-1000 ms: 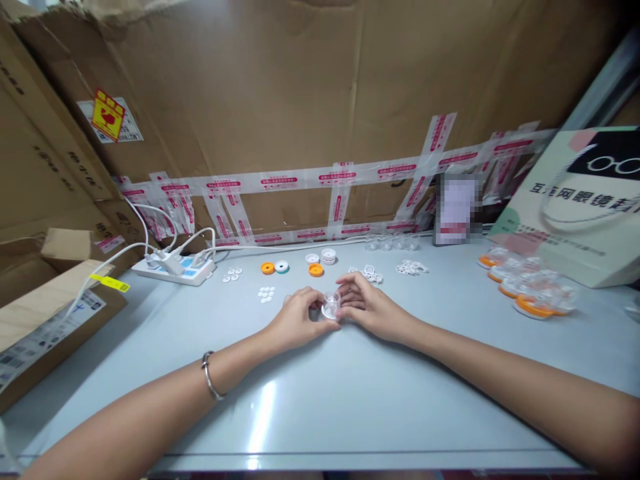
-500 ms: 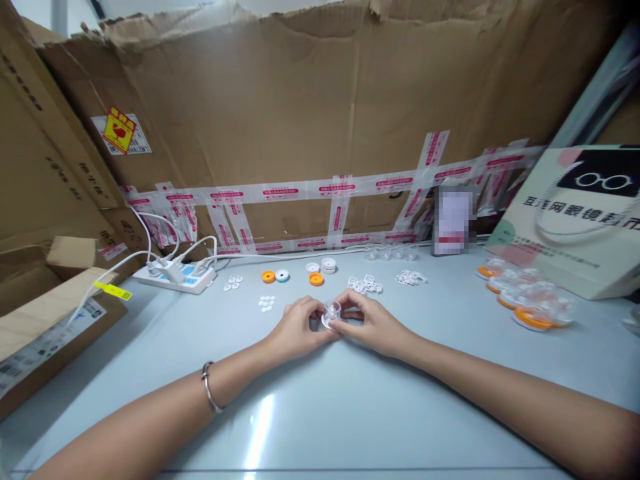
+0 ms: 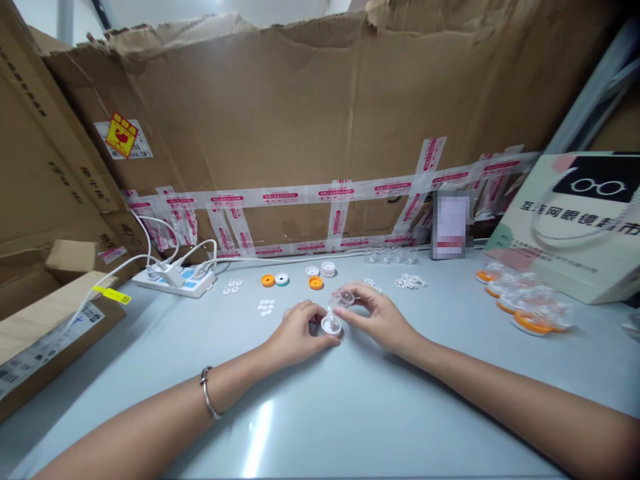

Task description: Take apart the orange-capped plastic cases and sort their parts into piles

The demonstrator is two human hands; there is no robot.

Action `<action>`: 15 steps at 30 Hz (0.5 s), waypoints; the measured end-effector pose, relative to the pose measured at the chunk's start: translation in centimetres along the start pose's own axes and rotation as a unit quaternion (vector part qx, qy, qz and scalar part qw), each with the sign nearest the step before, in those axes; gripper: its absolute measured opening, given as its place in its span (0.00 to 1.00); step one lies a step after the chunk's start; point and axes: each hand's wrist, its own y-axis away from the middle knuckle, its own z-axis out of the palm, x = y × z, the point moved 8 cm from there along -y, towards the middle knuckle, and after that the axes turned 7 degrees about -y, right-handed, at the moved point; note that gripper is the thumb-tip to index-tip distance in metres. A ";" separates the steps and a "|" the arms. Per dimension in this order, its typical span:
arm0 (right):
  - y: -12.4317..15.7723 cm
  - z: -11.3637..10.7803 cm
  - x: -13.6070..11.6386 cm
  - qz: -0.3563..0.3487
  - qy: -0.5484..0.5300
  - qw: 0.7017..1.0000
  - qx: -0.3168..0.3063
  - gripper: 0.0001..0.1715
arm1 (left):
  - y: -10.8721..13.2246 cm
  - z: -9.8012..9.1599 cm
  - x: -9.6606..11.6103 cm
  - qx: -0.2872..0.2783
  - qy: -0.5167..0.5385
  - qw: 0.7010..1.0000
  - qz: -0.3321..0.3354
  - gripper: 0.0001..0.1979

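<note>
— What's each hand got?
— Left hand (image 3: 299, 328) pinches a white base (image 3: 331, 325) on the table (image 3: 350, 413); right hand (image 3: 379, 317) grips a clear cap (image 3: 344, 299) just above it.
— Around them?
— Orange rings (image 3: 315, 283), white discs (image 3: 267, 306) behind.

Just under the left hand's fingers (image 3: 313, 319) sits a white round base (image 3: 331, 325); the right hand's fingertips (image 3: 345, 308) pinch a clear, colourless cap (image 3: 343, 299). Beyond the fingers lie orange discs (image 3: 315, 283), one perhaps teal-rimmed disc (image 3: 282, 279), and red-printed clear tape (image 3: 280, 195) on brown cardboard (image 3: 300, 100).
</note>
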 end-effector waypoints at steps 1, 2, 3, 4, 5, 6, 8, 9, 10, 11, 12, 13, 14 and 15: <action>-0.2 -0.8 -0.2 -0.005 -0.005 1.000 0.025 0.12 | 0.0 0.0 0.0 0.000 0.002 1.000 -0.003 0.14; -0.6 -1.6 -0.4 -0.008 -0.008 0.999 0.048 0.13 | 0.0 -0.1 0.0 0.000 0.004 1.000 -0.005 0.14; -1.0 -2.6 -0.4 -0.010 -0.006 0.998 0.069 0.14 | 0.0 -0.1 -0.1 -0.001 0.006 1.000 -0.005 0.14; -1.6 -3.6 -0.4 -0.009 0.001 0.996 0.087 0.16 | 0.0 0.0 -0.1 -0.002 0.008 1.000 -0.005 0.14; -2.3 -4.6 -0.2 -0.007 0.012 0.995 0.103 0.19 | 0.1 0.0 -0.1 -0.003 0.009 1.000 -0.004 0.14; -3.1 -5.7 0.1 -0.007 0.029 0.993 0.117 0.21 | 0.1 0.0 -0.1 -0.004 0.010 1.000 -0.002 0.14; -4.9 -7.7 0.6 -0.015 0.102 0.986 0.128 0.23 | 0.1 0.0 -0.1 -0.004 0.010 1.000 0.000 0.14; -6.0 -8.3 0.9 -0.025 0.159 0.980 0.119 0.21 | 0.1 0.0 -0.2 -0.003 0.009 1.000 0.000 0.14; -7.0 -8.7 1.4 -0.027 0.220 0.970 0.097 0.19 | 0.2 -0.1 -0.2 -0.002 0.008 1.000 0.000 0.14; -8.0 -8.9 2.1 -0.021 0.273 0.959 0.073 0.18 | 0.2 -0.1 -0.2 -0.002 0.008 1.000 0.000 0.14; -9.0 -9.1 2.9 -0.014 0.298 0.953 0.058 0.17 | 0.2 -0.1 -0.2 -0.001 0.007 1.000 0.000 0.14; -9.8 -9.2 3.6 -0.007 0.317 0.947 0.047 0.16 | 0.2 -0.1 -0.2 -0.001 0.007 1.000 0.000 0.14; -10.4 -9.3 4.3 -0.001 0.330 0.943 0.041 0.15 | 0.2 -0.1 -0.2 -0.001 0.007 1.000 0.001 0.14; -11.0 -9.3 5.0 0.003 0.338 0.940 0.040 0.14 | 0.3 -0.2 -0.2 -0.001 0.006 1.000 0.001 0.14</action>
